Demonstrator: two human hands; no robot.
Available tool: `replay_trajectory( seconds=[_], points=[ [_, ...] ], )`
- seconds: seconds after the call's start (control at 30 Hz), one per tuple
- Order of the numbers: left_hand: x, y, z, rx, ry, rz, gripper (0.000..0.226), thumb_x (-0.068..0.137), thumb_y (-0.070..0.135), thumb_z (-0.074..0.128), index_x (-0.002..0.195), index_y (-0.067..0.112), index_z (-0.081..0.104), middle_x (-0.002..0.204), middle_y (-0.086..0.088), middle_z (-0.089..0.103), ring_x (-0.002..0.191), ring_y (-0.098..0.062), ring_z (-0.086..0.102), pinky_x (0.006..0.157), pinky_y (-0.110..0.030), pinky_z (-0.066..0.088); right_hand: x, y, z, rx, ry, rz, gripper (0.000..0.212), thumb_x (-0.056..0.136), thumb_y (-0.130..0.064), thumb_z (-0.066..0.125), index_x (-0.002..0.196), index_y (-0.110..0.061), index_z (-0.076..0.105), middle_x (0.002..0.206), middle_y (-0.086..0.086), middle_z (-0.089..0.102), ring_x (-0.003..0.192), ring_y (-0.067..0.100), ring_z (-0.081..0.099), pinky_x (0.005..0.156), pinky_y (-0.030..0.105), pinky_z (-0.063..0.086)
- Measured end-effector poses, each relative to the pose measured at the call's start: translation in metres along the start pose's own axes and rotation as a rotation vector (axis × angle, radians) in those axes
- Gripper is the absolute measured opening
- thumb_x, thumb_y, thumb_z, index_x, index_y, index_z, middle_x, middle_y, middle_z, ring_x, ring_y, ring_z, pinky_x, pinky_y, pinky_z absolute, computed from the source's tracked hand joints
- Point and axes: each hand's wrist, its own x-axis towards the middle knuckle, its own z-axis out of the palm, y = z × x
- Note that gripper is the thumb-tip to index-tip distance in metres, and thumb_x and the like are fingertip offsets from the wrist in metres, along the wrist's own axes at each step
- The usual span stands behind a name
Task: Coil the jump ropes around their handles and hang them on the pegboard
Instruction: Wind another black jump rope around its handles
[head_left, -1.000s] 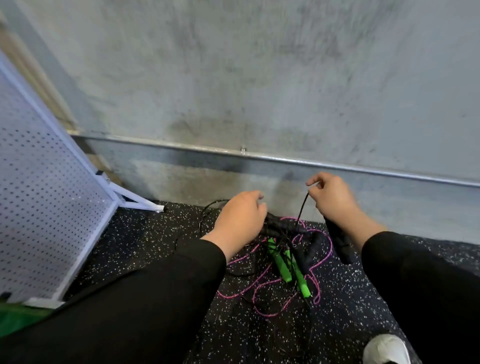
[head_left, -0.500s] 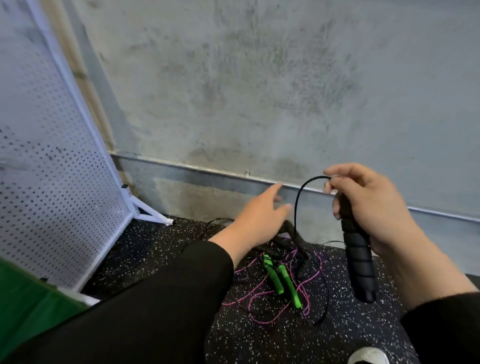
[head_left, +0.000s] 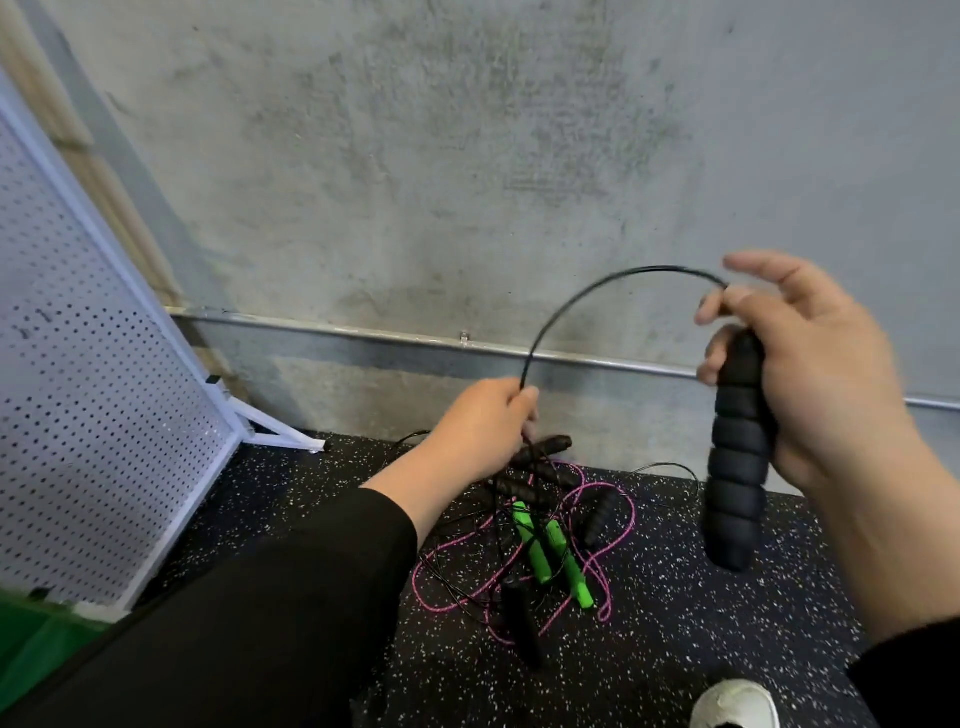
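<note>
My right hand (head_left: 810, 374) grips a black ribbed jump-rope handle (head_left: 737, 452) upright, raised above the floor. Its thin black cord (head_left: 582, 296) arcs from the handle's top down to my left hand (head_left: 478, 426), which pinches the cord. Below the left hand lies a tangled pile on the floor: several black handles (head_left: 540, 457), two green handles (head_left: 550, 551) and a pink cord (head_left: 613, 551). The white pegboard (head_left: 88, 415) stands at the left, leaning on its frame.
A grey concrete wall with a metal rail (head_left: 363, 338) runs behind the pile. The floor is black speckled rubber (head_left: 675, 649). A white shoe (head_left: 737, 704) shows at the bottom right. Something green (head_left: 31, 639) lies at the bottom left.
My right hand has lifted the black handle higher and to the right. My left hand has gone from open above the pile to pinching the black cord, which now arcs between both hands.
</note>
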Motion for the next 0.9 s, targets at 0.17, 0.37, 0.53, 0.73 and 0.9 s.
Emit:
replay_trajectory(
  seconds=[0.17, 0.37, 0.53, 0.73, 0.9],
  points=[
    [0.005, 0.022, -0.006, -0.55, 0.081, 0.038, 0.034, 0.11, 0.027, 0.039, 0.089, 0.011, 0.06, 0.069, -0.004, 0.064, 0.066, -0.024, 0.059, 0.062, -0.034, 0.052, -0.004, 0.039, -0.007, -0.554, -0.165, 0.138, 0.022, 0.092, -0.027, 0.072, 0.113, -0.022, 0.068, 0.072, 0.003, 0.064, 0.045, 0.012, 0.055, 0.05, 0.024, 0.044],
    [0.013, 0.038, -0.003, -0.704, 0.152, 0.108, 0.033, 0.11, 0.031, 0.04, 0.091, 0.015, 0.061, 0.068, -0.001, 0.06, 0.055, -0.016, 0.051, 0.049, -0.023, 0.04, -0.017, 0.05, -0.005, -0.787, -0.321, 0.147, 0.039, 0.088, -0.035, 0.076, 0.124, -0.031, 0.062, 0.092, -0.009, 0.069, 0.067, -0.009, 0.059, 0.065, 0.008, 0.04],
    [0.011, 0.042, 0.004, -0.865, 0.053, 0.106, 0.03, 0.11, 0.026, 0.042, 0.097, 0.01, 0.062, 0.077, -0.006, 0.062, 0.059, -0.02, 0.054, 0.051, -0.028, 0.041, -0.019, 0.054, 0.004, -0.776, -0.298, 0.174, 0.037, 0.087, -0.039, 0.076, 0.12, -0.03, 0.063, 0.085, -0.006, 0.07, 0.07, 0.0, 0.062, 0.064, 0.012, 0.043],
    [0.006, 0.042, 0.003, -1.117, -0.075, 0.12, 0.019, 0.106, 0.007, 0.048, 0.107, 0.004, 0.066, 0.1, -0.014, 0.073, 0.09, -0.027, 0.072, 0.086, -0.034, 0.059, -0.018, 0.052, 0.026, -0.46, -0.128, 0.234, 0.052, 0.09, -0.029, 0.075, 0.134, -0.03, 0.048, 0.118, -0.008, 0.071, 0.048, 0.0, 0.057, 0.044, 0.015, 0.044],
    [0.005, 0.039, 0.0, -1.213, -0.083, 0.138, 0.022, 0.103, -0.001, 0.05, 0.118, -0.004, 0.066, 0.122, -0.023, 0.07, 0.112, -0.032, 0.07, 0.094, -0.035, 0.058, -0.021, 0.055, 0.039, -0.564, -0.209, 0.299, 0.042, 0.092, -0.03, 0.073, 0.13, -0.019, 0.062, 0.076, -0.004, 0.074, 0.039, 0.008, 0.054, 0.044, 0.018, 0.043]
  ],
)
